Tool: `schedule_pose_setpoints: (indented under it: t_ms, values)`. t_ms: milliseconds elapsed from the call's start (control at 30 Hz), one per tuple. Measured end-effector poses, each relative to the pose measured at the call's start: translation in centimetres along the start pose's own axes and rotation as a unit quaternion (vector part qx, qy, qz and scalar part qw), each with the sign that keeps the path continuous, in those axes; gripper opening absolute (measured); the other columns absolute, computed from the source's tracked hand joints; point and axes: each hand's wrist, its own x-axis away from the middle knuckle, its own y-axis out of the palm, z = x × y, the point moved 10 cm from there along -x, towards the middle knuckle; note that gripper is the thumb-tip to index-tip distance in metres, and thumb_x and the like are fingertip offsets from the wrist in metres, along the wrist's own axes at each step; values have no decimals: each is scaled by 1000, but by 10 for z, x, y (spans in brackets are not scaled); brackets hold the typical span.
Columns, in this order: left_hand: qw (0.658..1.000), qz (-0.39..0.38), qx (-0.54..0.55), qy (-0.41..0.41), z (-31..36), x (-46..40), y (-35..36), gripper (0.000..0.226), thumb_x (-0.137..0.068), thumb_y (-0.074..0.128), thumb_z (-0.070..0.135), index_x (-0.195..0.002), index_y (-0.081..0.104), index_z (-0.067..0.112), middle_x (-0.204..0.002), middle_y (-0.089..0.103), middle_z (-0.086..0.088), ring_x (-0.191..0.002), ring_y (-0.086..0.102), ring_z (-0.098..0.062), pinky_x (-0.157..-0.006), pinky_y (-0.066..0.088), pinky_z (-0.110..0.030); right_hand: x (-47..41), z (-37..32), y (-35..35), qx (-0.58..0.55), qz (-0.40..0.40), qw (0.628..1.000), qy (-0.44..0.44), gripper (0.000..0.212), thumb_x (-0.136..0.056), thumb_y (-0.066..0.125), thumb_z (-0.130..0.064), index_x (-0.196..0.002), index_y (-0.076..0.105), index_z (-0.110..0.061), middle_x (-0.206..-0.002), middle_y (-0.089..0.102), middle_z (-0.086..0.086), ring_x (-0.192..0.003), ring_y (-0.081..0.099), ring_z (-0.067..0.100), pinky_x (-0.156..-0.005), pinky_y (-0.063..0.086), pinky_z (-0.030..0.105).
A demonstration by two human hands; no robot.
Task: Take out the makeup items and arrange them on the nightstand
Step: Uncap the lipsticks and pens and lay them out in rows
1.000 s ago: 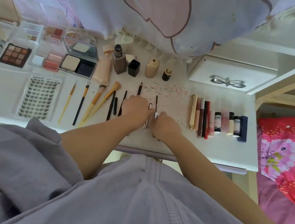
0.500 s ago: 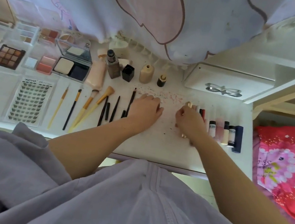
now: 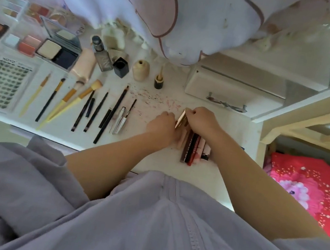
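Both hands at the lipstick row (image 3: pixel 196 149) on the nightstand (image 3: pixel 235 128): right hand (image 3: pixel 203 120) pinches the gold tube (image 3: pixel 181 120) — left hand (image 3: pixel 163 124), fingers curled, steadies it for alignment.

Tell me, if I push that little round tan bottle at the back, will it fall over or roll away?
Probably neither at first. The tan bottle stands upright on the nightstand and looks squat and wide, so a gentle push would likely just slide it. If it did tip, its round sides could let it roll. The small black and gold bottle beside it looks easier to knock over.
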Motion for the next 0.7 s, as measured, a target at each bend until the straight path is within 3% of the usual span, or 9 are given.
schedule_pose_setpoints:
  t_ms: [133, 300, 400, 533, 633, 700]
  values:
    - [993, 34, 38, 103, 2, 24, -25, 24, -96, 43, 27, -109, 45, 7, -86, 49, -6, -79, 57, -29, -61, 38, -34, 13, -13, -7, -66, -25, 997, 2, 51, -96, 36, -46, -79, 66, -8, -65, 63, 2, -59, 54, 17, -61, 39, 27]
    - [971, 104, -42, 211, -12, 54, -69, 31, -98, 37, 37, -121, 48, 19, -99, 59, -1, -70, 52, -21, -57, 39, -32, 46, -23, 4, -201, -151, 967, 25, 49, -93, 45, -51, -80, 65, -9, -45, 46, -5, -36, 29, 8, -37, 23, 20]
    - [962, 112, -102, 226, -13, 63, -85, 34, -96, 37, 44, -114, 52, 18, -91, 59, 2, -69, 52, -19, -58, 34, -29, 62, -33, 10, -226, -169, 959, 6, 51, -94, 42, -55, -80, 61, -10, -42, 42, -7, -35, 28, 7, -41, 22, 21]
    - [959, 113, -107, 237, -10, 69, -97, 35, -96, 37, 45, -103, 55, 16, -73, 51, 7, -63, 47, -16, -57, 34, -30, 75, -47, 2, -281, -150, 946, -56, 39, -96, 47, -43, -80, 57, -9, -46, 42, -8, -37, 30, 6, -39, 23, 19]
    - [959, 112, -79, 248, -8, 73, -104, 34, -96, 37, 45, -98, 55, 16, -68, 50, 7, -60, 47, -15, -57, 38, -31, 87, -58, -12, -271, -131, 946, -123, 23, -96, 52, -31, -90, 58, -10, -64, 55, -3, -52, 44, 6, -43, 32, 17]
    - [956, 113, -76, 259, -7, 76, -108, 33, -96, 38, 45, -100, 56, 18, -69, 51, 8, -61, 48, -14, -57, 39, -30, 94, -58, -17, -257, -129, 950, -121, 21, -96, 51, -34, -94, 60, -14, -74, 61, -2, -59, 50, 6, -46, 36, 17]
